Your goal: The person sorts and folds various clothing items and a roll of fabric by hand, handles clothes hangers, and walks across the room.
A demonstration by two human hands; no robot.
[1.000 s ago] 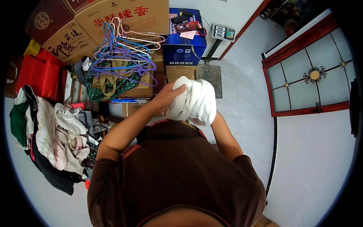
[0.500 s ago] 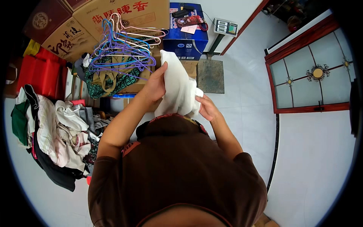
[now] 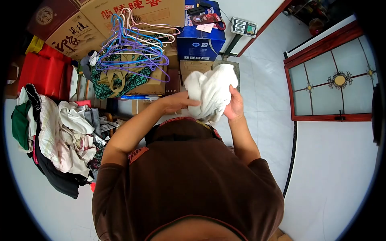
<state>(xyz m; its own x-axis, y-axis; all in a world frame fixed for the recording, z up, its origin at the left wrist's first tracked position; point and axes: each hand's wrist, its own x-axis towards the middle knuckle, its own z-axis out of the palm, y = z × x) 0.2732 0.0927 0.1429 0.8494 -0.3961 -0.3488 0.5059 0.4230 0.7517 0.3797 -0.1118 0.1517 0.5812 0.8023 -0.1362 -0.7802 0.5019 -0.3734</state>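
A white cloth garment (image 3: pixel 211 90) is bunched up in front of my chest; its exact kind cannot be made out. My left hand (image 3: pixel 180 103) holds the garment's lower left side, one finger lying across the fabric and the others partly hidden. On the right edge, my right hand (image 3: pixel 234 105) grips the cloth with the thumb in front and the fingers behind it. Grey shading shows in the folds near the bottom.
Purple, blue and pink hangers (image 3: pixel 132 52) lie on a green patterned bag (image 3: pixel 120 82) at upper left. Piled clothes (image 3: pixel 64 136) sit at left. Behind are cardboard boxes (image 3: pixel 144 20), a blue box (image 3: pixel 201 44) and a scale display (image 3: pixel 244 27). A red-framed glass door (image 3: pixel 329 80) stands right.
The white garment has gone from hanging long to being bunched up, and has shifted right. My left hand has moved down and right; my right hand has turned and moved slightly up.
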